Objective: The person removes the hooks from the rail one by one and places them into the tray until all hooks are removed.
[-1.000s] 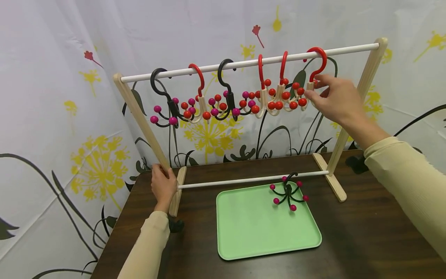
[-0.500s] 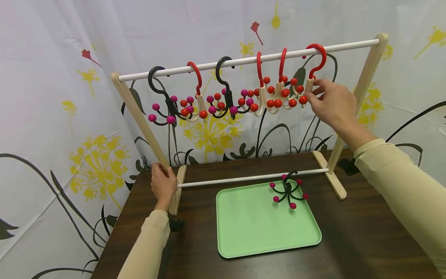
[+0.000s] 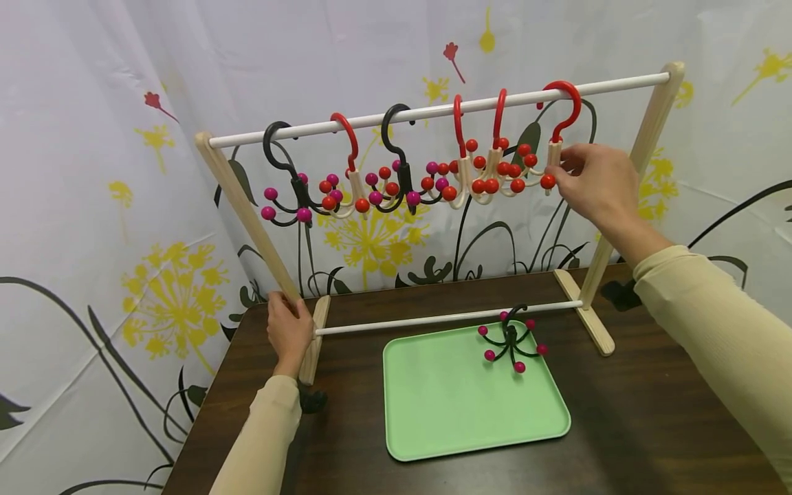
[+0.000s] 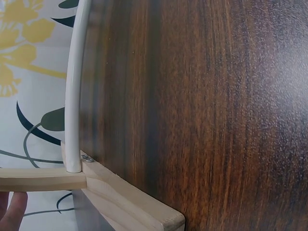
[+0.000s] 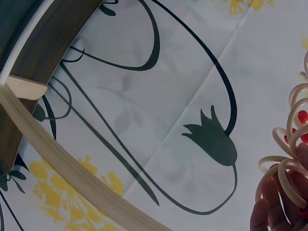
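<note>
My right hand [image 3: 597,182] pinches the cream body of the rightmost multi-arm hanger [image 3: 555,151], whose red hook loops over the white top rail [image 3: 427,112]. My left hand [image 3: 289,333] grips the left wooden post [image 3: 247,213] of the rack, low near its foot. In the left wrist view a fingertip [image 4: 14,211] touches the post's underside. Further left on the rail hang several more hangers: black ones [image 3: 299,189] with magenta balls, and cream ones [image 3: 463,168] with red hooks and red balls. The right wrist view shows pale hanger arms [image 5: 284,163] around my right fingers.
A light green tray [image 3: 464,412] lies on the dark wooden table [image 3: 668,412] before the rack. One black hanger [image 3: 511,337] with magenta balls rests on its back right corner. Behind stands a floral curtain [image 3: 185,302]. The lower white bar [image 3: 445,317] joins the rack's feet.
The rightmost hanger has turned a little and its body has shifted slightly right with my right hand. My left hand stays on the post; the tray has not moved.
</note>
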Action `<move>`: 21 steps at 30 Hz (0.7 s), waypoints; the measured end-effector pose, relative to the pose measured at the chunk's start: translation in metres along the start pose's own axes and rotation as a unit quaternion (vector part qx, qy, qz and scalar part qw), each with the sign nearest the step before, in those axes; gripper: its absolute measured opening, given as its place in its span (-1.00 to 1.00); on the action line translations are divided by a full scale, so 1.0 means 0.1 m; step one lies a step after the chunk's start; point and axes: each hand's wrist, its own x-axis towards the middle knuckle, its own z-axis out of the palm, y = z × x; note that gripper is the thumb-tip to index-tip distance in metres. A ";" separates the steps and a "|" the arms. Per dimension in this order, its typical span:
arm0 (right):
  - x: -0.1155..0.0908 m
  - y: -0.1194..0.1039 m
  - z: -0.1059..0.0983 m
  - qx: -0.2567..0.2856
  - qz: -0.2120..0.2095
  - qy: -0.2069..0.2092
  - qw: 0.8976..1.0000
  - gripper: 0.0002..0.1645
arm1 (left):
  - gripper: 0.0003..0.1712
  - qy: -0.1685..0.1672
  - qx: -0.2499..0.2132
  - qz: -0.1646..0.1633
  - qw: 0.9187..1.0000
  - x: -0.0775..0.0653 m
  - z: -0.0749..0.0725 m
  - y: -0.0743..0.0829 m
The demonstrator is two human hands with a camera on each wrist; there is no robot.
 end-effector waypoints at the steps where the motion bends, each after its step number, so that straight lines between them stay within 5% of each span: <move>1: 0.00 0.01 0.00 0.000 0.000 0.003 1.000 -0.51 | -0.70 -0.001 0.000 0.001 1.000 0.00 0.00 0.00; 21: -0.01 0.07 -0.25 0.024 0.016 0.040 0.999 -0.48 | -0.69 0.001 0.001 -0.003 1.000 -0.02 0.01 -0.01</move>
